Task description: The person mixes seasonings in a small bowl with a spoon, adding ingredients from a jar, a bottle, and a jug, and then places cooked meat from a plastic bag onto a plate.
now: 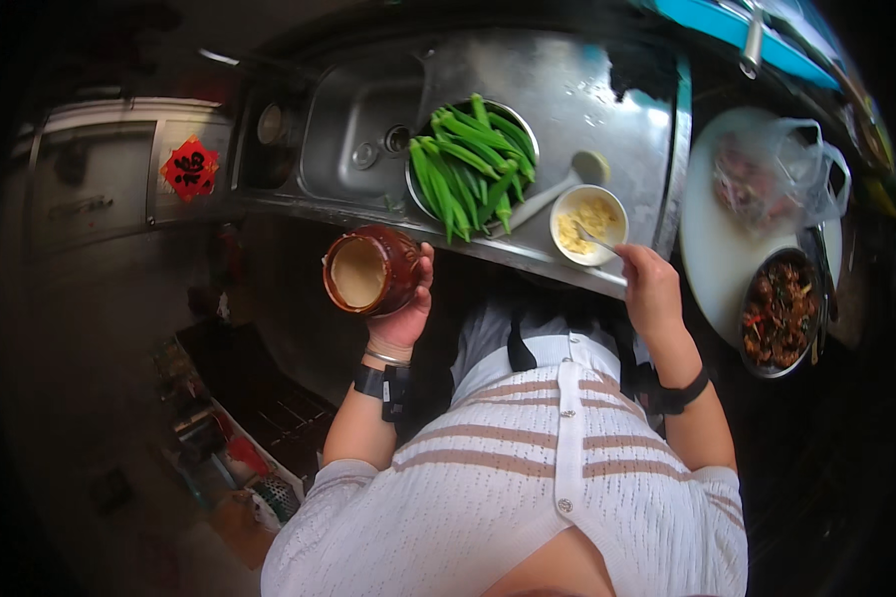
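My left hand holds a brown glazed ceramic jar, tilted so that its pale inside faces up and left. In my right hand is the handle of a small metal spoon, whose tip rests in chopped yellowish food, perhaps minced garlic, in a white bowl. The bowl stands at the front edge of the steel counter. Left of it, a round metal bowl is heaped with green okra pods. A pale ladle lies between the two bowls.
A steel sink is set in the counter at the left. To the right, a white cutting board bears a plastic bag of raw meat and an oval metal dish of cooked brown food. A blue object is at the upper right.
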Demonstrator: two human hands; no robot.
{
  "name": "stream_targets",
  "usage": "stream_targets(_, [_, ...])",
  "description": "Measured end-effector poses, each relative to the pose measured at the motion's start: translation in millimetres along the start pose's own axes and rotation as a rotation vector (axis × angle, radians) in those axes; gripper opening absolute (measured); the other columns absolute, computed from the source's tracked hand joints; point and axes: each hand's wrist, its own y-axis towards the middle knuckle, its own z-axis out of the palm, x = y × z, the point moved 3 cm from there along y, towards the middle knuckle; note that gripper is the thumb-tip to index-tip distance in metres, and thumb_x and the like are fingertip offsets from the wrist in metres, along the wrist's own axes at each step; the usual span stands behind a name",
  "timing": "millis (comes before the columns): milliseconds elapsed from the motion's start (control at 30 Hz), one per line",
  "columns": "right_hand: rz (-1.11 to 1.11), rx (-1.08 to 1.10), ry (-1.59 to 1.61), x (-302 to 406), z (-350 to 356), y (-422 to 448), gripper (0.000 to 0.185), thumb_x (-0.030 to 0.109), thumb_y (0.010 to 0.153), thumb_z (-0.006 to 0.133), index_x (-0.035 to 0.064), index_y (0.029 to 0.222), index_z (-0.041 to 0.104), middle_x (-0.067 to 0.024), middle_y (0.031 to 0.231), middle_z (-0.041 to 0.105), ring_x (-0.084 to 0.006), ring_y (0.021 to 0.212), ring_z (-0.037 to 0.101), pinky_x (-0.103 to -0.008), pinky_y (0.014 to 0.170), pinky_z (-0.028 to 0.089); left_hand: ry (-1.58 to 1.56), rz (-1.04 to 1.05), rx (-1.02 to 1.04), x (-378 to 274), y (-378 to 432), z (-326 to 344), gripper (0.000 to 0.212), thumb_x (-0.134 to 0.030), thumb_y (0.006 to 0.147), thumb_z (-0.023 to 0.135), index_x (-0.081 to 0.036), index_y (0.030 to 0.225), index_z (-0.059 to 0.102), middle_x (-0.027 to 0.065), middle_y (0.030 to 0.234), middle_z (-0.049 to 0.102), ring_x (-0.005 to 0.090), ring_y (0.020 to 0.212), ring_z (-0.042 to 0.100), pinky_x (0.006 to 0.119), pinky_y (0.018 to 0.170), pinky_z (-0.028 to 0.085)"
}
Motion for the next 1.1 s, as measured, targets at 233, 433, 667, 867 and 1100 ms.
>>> stream_targets(233, [0.144,-0.107,-0.14,13,22,-9,0.013,-0.005,0.082,0.053,-0.0009,0.093,0.06,-0.0126,0.078,0.054,-0.0233,0.069,0.054,-0.03,0.064,0.044,0.062,0.241,0.024,-143,-20,21,0.069,-0.056,0.082,0.053,-0.012,0.132,0.04,0.0163,0.134,0.042,0.0365,0.127,0.035,0.053,0.097,0.04])
stream_targets(433, [0.366,-0.316,-0.302,30,56,-32,0.02,-0.004,0.081,0.052,-0.0008,0.099,0.06,-0.0094,0.086,0.053,-0.0196,0.074,0.052,-0.0296,0.068,0.044,0.376,0.41,-0.073,-303,-26,59,0.064,-0.055,0.086,0.047,-0.014,0.134,0.038,0.0119,0.137,0.04,0.0335,0.126,0.038,0.052,0.101,0.035])
stream_targets(667, [0.487,-0.358,-0.511,42,79,-39,0.032,-0.007,0.076,0.051,0.0001,0.108,0.055,-0.0144,0.098,0.051,-0.0272,0.089,0.053,-0.0342,0.077,0.045,0.729,0.829,-0.564,-462,46,100,0.06,-0.05,0.085,0.052,-0.016,0.133,0.041,0.0066,0.134,0.044,0.0296,0.122,0.042,0.05,0.099,0.035])
stream_targets(867, [0.557,-0.386,-0.416,80,95,16,0.013,0.001,0.078,0.056,-0.0003,0.088,0.064,-0.0185,0.085,0.064,-0.0331,0.078,0.063,-0.0366,0.07,0.049,1.03,0.679,-0.798,-645,57,54,0.063,-0.056,0.081,0.056,-0.015,0.128,0.047,0.006,0.128,0.049,0.0275,0.117,0.046,0.044,0.093,0.041])
stream_targets(1100, [0.815,-0.385,-0.653,109,62,-21,0.014,0.011,0.081,0.054,0.0076,0.087,0.067,-0.0137,0.085,0.065,-0.0333,0.08,0.062,-0.0398,0.068,0.049,1.292,0.405,-1.14,-616,148,8,0.075,-0.057,0.083,0.053,-0.005,0.135,0.037,0.0111,0.136,0.041,0.0304,0.122,0.04,0.042,0.099,0.035])
